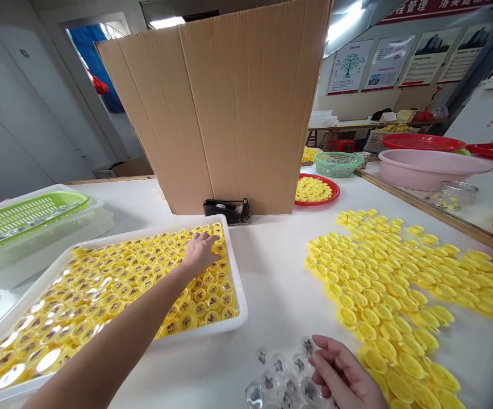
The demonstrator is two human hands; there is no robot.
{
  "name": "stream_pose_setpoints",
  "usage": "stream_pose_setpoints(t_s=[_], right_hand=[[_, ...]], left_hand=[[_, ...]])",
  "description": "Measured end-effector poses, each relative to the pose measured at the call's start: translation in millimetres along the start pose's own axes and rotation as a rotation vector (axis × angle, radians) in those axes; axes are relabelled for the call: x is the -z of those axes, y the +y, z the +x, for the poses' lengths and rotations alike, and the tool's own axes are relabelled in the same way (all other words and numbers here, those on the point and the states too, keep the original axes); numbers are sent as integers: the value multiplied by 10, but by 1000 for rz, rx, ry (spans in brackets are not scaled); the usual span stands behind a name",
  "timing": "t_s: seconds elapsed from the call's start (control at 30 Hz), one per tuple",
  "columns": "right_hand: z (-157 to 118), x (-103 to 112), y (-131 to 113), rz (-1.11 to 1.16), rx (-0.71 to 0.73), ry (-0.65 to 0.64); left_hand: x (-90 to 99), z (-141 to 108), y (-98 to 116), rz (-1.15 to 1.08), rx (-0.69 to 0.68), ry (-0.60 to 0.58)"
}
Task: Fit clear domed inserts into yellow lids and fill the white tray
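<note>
My left hand (201, 250) reaches over the far right corner of a white tray (240, 307) filled with round yellow pieces that have dark prints under clear tops. Its fingers are spread and touch the pieces there. At the bottom centre, my right hand (344, 372) is beside a cluster of clear domes with dark prints (278, 363). Thumb and forefinger come together at the edge of a dome; whether they grip it is hard to make out. To the right of that hand lie many yellow round caps (366, 298) spread over the white table (272, 272).
A tall cardboard sheet (238, 113) stands behind a black tape dispenser (227, 211). At left is a green basket (29, 213). Farther right are a red plate (335, 193), a mint basket (339, 163), a pink basin (434, 169) and a glass jar (455, 195) beyond a wooden strip.
</note>
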State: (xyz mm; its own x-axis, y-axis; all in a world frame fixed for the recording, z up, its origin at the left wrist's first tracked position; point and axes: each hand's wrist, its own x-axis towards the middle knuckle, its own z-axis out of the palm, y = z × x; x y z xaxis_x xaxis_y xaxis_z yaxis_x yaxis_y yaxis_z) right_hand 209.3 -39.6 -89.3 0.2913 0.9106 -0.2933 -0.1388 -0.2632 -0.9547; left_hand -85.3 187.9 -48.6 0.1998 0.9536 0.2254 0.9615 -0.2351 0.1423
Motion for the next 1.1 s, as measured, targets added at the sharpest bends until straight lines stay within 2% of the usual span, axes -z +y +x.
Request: stream_pose_setpoints(t_s=[0.2,0.4,0.53,0.63,0.73,0.77,0.83,0.93,1.0,1.1], right_hand=[[-4,19,29,-18,2,6],[-6,-4,38,-25,28,-9],[-58,10,49,-47,122,66],[-49,187,-16,-172,251,105],[-18,502,-168,-444,380,161],[-17,611,-230,-545,428,180],[-39,801,-349,-730,520,190],[-118,971,-463,-976,570,113],[-176,1003,-476,-1141,526,45],[-223,949,-417,-1351,446,-37]], left_hand=[[69,-4,-114,10,-21,-10],[9,20,-27,32,-18,35],[124,-5,58,40,-40,44],[360,-227,229,14,-68,100],[603,-714,539,-121,-185,249],[647,-921,665,-205,-270,237],[643,-1343,924,-432,-467,170],[446,-1815,1260,-634,-567,-77],[282,-1962,1404,-653,-561,-226],[128,-2001,1499,-639,-540,-370]])
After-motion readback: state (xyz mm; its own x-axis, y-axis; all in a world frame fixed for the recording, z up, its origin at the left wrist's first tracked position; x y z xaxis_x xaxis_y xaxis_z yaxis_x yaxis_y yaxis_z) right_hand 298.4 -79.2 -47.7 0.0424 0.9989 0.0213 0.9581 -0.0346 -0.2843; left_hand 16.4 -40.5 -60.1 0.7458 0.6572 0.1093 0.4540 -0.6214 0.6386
